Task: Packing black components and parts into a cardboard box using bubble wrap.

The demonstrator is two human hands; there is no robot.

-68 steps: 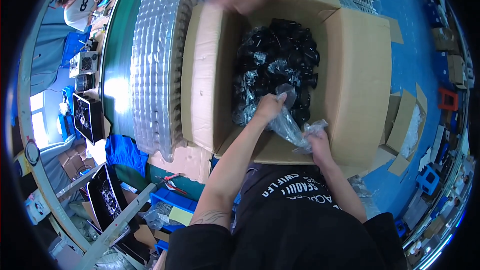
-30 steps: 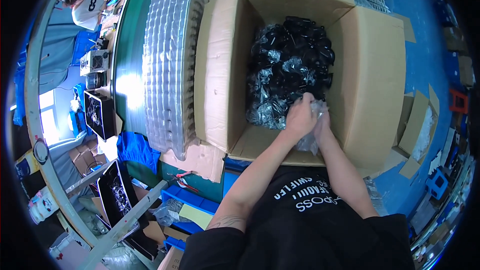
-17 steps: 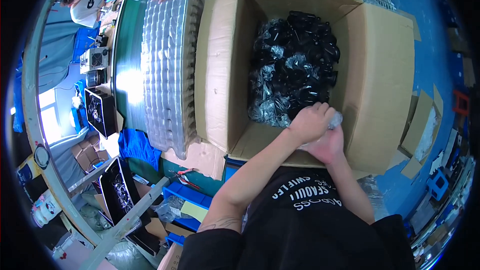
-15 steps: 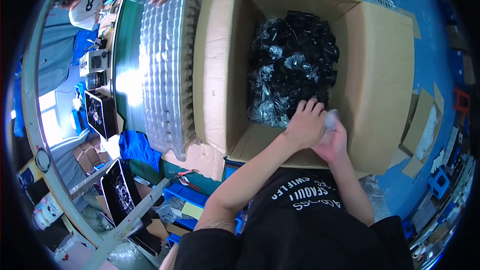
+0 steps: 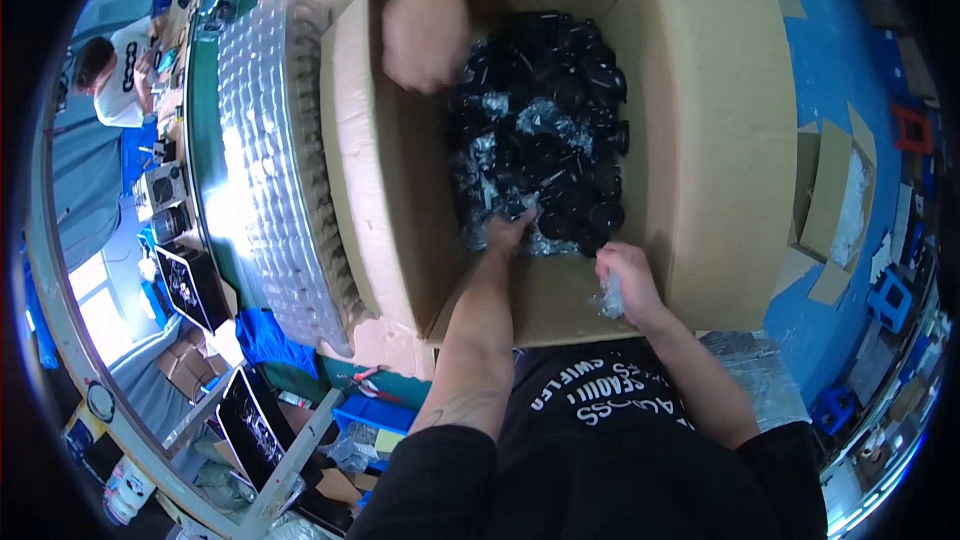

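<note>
A large open cardboard box (image 5: 700,140) stands before me, with a heap of black parts (image 5: 570,90) inside, some wrapped in clear plastic (image 5: 540,118). My left hand (image 5: 507,230) reaches down to the near left of the heap. Its thumb and fingers close round a small dark part there, partly hidden by the hand. Over the near right corner of the box, my right hand (image 5: 630,278) is closed on a crumpled piece of clear plastic (image 5: 610,298). Its fingertips are beside the nearest black parts.
Another person's hand (image 5: 428,35), blurred, reaches over the box's far left. Stacked clear plastic trays (image 5: 275,150) lie on the green table at left. Flattened cardboard (image 5: 835,200) rests on the blue floor at right. A blue bin (image 5: 375,412) sits at lower left.
My hands have moved apart: the left went down to the heap, the right stayed near the corner with the plastic. The other person's hand came from the trays to over the box.
</note>
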